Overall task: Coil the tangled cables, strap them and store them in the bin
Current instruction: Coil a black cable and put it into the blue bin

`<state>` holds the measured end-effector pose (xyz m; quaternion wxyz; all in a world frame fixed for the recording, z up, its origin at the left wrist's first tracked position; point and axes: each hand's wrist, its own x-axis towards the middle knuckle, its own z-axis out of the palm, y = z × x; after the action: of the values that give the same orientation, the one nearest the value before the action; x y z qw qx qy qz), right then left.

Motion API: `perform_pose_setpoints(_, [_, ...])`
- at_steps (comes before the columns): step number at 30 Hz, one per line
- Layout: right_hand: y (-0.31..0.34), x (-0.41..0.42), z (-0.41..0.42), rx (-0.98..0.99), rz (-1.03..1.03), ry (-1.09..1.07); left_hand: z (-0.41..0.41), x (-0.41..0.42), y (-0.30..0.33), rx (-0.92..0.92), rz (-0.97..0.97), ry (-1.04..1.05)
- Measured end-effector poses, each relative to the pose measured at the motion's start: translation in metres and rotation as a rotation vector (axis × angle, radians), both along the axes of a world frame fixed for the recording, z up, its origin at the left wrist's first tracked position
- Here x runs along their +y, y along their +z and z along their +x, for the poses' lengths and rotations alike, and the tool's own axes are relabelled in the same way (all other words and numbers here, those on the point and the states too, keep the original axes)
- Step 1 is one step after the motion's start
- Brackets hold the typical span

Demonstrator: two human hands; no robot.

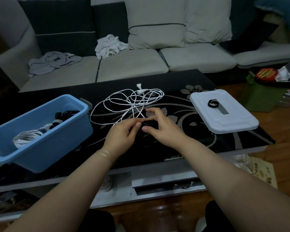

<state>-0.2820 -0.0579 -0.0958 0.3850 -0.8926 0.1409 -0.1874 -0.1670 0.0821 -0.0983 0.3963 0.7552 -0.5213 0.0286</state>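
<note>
Left hand (122,133) and right hand (159,126) close together above black table (174,84), fingertips meeting on a dark item too dim to identify; grip uncertain; tangled white cable (129,102) loose just beyond; blue bin (45,144) at left holding coiled white cable (26,137); black strap (213,104) on white lid (224,111).
</note>
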Motion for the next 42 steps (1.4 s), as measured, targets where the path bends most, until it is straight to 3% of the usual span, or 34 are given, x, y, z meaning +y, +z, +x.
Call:
perform_pose_setpoints(6, [-0.005,-0.006,0.007,-0.007,0.082,-0.013,0.013,0.006,0.012,-0.609,0.163,-0.048])
perform_pose_setpoints(13, [-0.005,-0.006,0.008,-0.032,0.135,-0.021,0.011,0.000,0.006,-0.865,0.179,0.030])
perform_pose_setpoints(16, [-0.004,-0.005,0.007,-0.035,0.166,-0.011,0.004,0.001,-0.004,-0.772,0.085,0.088])
perform_pose_setpoints(20, [-0.005,-0.004,0.006,-0.024,0.191,-0.018,0.004,0.000,-0.007,-0.620,-0.046,0.012])
perform_pose_setpoints(31, [0.001,0.010,-0.001,0.009,0.066,0.005,0.009,0.024,-0.021,-0.434,0.005,-0.118])
perform_pose_setpoints(32, [0.003,0.012,-0.002,0.013,0.043,0.010,0.005,0.025,-0.020,-0.325,-0.044,-0.098])
perform_pose_setpoints(36, [0.008,0.012,-0.005,0.014,0.009,0.028,-0.012,0.019,0.004,0.391,-0.191,0.130])
perform_pose_setpoints(37, [0.009,0.012,-0.006,0.018,-0.011,0.033,-0.011,0.017,0.011,0.477,-0.145,0.168])
perform_pose_setpoints(39, [0.010,0.014,-0.006,0.006,-0.077,0.048,-0.005,0.015,0.024,0.451,0.109,0.181])
perform_pose_setpoints(42, [0.013,0.018,-0.006,-0.023,-0.168,0.065,0.002,0.017,0.032,0.476,0.382,0.068])
